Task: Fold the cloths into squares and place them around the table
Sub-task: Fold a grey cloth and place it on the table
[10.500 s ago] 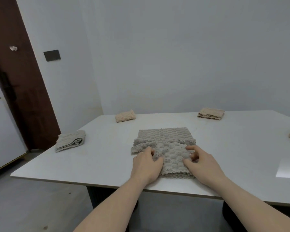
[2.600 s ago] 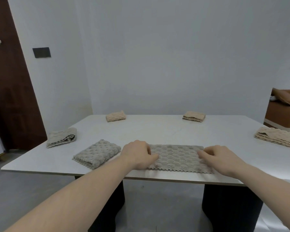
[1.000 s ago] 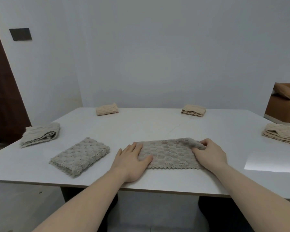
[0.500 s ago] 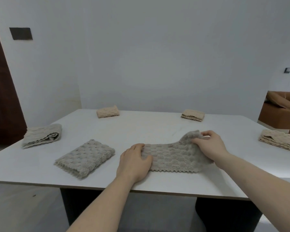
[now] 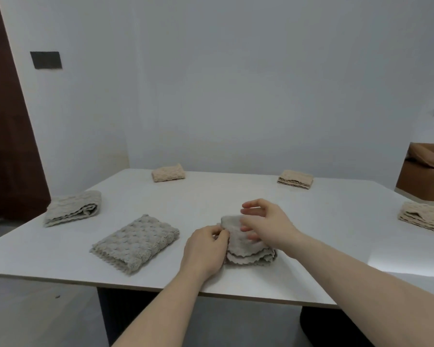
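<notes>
A grey textured cloth (image 5: 246, 249) lies near the front edge of the white table (image 5: 211, 196), doubled over into a small thick bundle with scalloped edges showing. My left hand (image 5: 206, 249) pinches its left side. My right hand (image 5: 266, 226) rests on the top layer with fingers spread, the thumb and forefinger apart above the fold. A folded grey cloth (image 5: 135, 242) lies to the left of my hands.
Other folded cloths sit around the table: grey at the left edge (image 5: 73, 207), beige at the far left (image 5: 168, 172), beige at the far right (image 5: 295, 179), beige at the right edge (image 5: 424, 216). A dark door (image 5: 8, 146) stands left, a brown sofa (image 5: 426, 171) right.
My right hand carried the cloth's right end over to the left, folding the long strip in half onto itself. My left hand stayed at the left end.
</notes>
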Demonstrator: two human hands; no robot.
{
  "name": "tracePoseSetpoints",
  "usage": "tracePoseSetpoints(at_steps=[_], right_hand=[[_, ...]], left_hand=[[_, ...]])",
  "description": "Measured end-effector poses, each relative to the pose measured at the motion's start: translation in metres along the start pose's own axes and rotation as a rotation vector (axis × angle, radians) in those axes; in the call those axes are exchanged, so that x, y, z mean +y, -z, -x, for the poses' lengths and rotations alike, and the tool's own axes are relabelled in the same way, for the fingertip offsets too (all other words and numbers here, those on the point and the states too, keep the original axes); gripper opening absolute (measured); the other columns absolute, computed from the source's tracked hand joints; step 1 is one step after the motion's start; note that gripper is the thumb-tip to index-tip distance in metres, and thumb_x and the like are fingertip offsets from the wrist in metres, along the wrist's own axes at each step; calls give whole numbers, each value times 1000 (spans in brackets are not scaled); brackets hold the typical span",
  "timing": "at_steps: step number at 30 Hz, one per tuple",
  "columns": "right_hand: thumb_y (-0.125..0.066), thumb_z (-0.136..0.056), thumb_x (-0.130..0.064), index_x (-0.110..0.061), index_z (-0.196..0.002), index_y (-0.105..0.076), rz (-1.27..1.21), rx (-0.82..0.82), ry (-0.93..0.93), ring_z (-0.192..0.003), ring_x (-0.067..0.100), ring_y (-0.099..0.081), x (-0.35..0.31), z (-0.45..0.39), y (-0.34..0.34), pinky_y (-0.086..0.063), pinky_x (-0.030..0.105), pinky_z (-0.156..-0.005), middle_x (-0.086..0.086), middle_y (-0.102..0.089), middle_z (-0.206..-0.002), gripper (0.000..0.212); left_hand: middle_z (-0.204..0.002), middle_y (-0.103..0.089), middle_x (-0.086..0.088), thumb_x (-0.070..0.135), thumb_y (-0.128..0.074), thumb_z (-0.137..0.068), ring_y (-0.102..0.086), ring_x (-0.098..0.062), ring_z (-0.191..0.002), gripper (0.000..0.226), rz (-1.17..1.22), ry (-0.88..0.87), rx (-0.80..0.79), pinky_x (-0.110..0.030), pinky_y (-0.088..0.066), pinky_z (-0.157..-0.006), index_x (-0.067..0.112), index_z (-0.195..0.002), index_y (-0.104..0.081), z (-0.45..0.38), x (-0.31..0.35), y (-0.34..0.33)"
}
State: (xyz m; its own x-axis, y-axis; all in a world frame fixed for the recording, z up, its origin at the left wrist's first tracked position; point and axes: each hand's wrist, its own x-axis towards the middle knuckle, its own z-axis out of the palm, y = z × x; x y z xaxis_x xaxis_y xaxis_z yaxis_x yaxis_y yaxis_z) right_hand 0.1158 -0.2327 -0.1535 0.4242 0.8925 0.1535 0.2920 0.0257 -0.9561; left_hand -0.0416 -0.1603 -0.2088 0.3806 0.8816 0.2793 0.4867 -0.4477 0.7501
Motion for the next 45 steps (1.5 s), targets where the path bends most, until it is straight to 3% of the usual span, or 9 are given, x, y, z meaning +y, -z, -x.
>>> tracePoseSetpoints(at_steps=[3, 5, 12, 18, 22, 26, 30, 39, 45], right_hand=[[-64, -89, -18, -33, -99, -68, 242, 229, 199, -79, 6, -70, 20, 4, 15, -60, 30, -70, -16, -71, -103, 19], [-63, -92, -28, -36, -102, -66, 320, 296, 197, -87, 2, -65, 38, 8, 29, -53, 26, -76, -20, -68, -104, 12], [-53, -95, -57, -30, -141, -52, 437, 188, 93, -104, 3, -60, 73, 7, 40, -47, 31, -93, -16, -57, -135, 52], [-49, -95, -59, -39, -141, -47, 599, 95, 181, -117, 9, -56, 76, 8, 37, -45, 36, -103, -15, -55, -139, 50], [-52, -94, -53, -36, -145, -45, 686, 73, 198, -127, 12, -52, 78, 8, 37, -42, 38, -107, -11, -54, -144, 55], [-52, -94, -48, -35, -147, -43, 735, 68, 209, -131, 13, -49, 78, 6, 36, -39, 37, -109, -9, -52, -146, 56], [-49, -96, -48, -35, -150, -39, 744, 65, 215, -133, 12, -46, 79, 6, 35, -37, 36, -111, -11, -47, -149, 56], [-33, -96, -71, -44, -155, -28, 712, 26, 253, -145, 6, -29, 76, 11, 34, -28, 39, -120, -22, -24, -161, 64], [-36, -88, -76, -45, -146, -47, 766, -50, 217, -143, 9, -37, 75, 11, 34, -28, 37, -120, -22, -33, -158, 67]], left_hand=[[-57, -57, 9, 49, -46, -95, -55, -13, -63, 46, 4, 8, 5, -34, -44, -61, 23, -59, -52, -1, 0, -1], [-65, -63, 18, 55, -54, -91, -60, -2, -71, 41, 2, 23, 3, -28, -44, -63, 30, -60, -62, -1, -1, -2], [-79, -72, 15, 43, -66, -85, -67, -5, -80, 25, 26, 59, 129, -24, -50, -68, 25, -68, -70, -7, -4, -3], [-103, -60, 13, 30, -64, -85, -56, -10, -98, 8, -39, 28, 130, -28, -42, -76, 28, -88, -58, -4, -4, -5], [-141, -47, 12, 26, -54, -95, -43, -9, -132, 36, -34, -90, 93, -24, -34, -102, 31, -131, -52, -2, -5, -4], [-167, -19, 18, 47, -46, -100, -17, -8, -153, 57, -189, -200, -80, -35, -17, -125, 37, -155, -36, 2, -1, -5], [-171, -10, 12, 65, -30, -99, -9, -15, -157, 68, -424, -136, -242, -39, -9, -128, 38, -161, -23, -1, -1, -11], [-172, -4, 11, 64, -26, -97, -7, -16, -158, 70, -484, -105, -285, -42, -6, -128, 40, -162, -14, -2, 0, -13], [-172, -7, 12, 64, -27, -96, -10, -16, -158, 71, -469, -96, -283, -41, -7, -128, 39, -162, -17, -2, 0, -13]])
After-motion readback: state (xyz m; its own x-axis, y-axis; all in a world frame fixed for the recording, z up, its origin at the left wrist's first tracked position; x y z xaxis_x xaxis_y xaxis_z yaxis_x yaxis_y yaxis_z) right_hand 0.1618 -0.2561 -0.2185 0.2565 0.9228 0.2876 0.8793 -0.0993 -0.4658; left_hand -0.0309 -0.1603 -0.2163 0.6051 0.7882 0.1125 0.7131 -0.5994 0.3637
